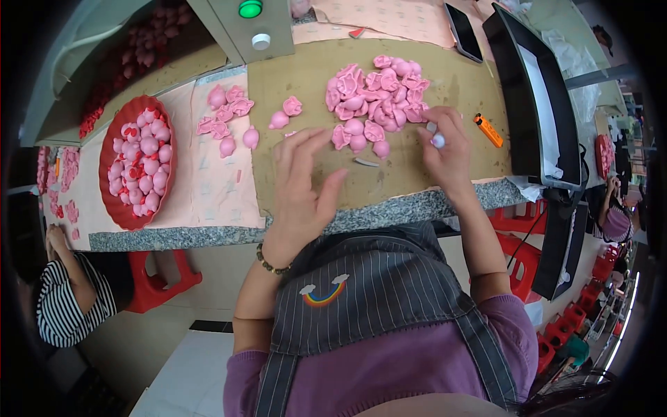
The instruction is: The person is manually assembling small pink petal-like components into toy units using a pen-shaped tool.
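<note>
On the brown work mat (pixel 417 174) lies a heap of soft pink pieces (pixel 382 97), some round with a pointed tip, others hollow and crumpled like shells. My left hand (pixel 302 184) is over the mat, left of the heap, palm down with fingers and thumb apart. Its fingertips partly cover a small pink piece. At the heap's right edge, my right hand (pixel 451 153) is closed round a small tool with a pale rounded end (pixel 438 141); the rest of the tool is hidden by the fingers. A thin grey curved strip (pixel 366 162) lies between my hands.
A red scalloped bowl (pixel 110 201) of pink balls stands left, beside loose pink pieces (pixel 226 111). An orange cutter (pixel 488 131), a phone (pixel 463 33) and a long black tray (pixel 514 76) are at right. A cabinet with a green button (pixel 250 9) stands behind. Another person (pixel 73 299) sits left.
</note>
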`<state>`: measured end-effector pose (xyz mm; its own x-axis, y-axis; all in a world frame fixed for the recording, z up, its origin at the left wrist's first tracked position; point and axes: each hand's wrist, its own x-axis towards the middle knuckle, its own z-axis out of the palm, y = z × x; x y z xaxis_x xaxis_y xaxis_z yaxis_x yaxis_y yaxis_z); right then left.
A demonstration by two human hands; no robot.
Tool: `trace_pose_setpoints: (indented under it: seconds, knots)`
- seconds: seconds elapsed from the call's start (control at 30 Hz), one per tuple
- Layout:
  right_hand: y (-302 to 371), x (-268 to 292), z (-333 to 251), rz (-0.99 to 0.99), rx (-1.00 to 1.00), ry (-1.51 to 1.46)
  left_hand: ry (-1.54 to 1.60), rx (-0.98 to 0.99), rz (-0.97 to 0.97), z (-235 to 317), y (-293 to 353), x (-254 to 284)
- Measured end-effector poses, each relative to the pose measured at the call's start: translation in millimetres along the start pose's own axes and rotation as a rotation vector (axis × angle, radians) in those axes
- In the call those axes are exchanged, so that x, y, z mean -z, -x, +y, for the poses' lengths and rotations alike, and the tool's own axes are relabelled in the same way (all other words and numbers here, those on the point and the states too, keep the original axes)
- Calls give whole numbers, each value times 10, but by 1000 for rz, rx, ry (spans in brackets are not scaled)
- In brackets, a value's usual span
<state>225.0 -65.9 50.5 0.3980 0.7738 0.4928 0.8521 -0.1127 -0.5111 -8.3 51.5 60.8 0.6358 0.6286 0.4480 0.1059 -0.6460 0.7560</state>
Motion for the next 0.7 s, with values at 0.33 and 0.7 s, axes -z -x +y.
trace_pose_setpoints:
  seconds: [0.33, 0.7]
  knots:
    - [10, 41, 334, -116, -37, -14, 24, 1, -1, 108, -332, -542]
    - [308, 334, 305, -128, -105, -80, -242, -319, -247, -3, -693, -1127]
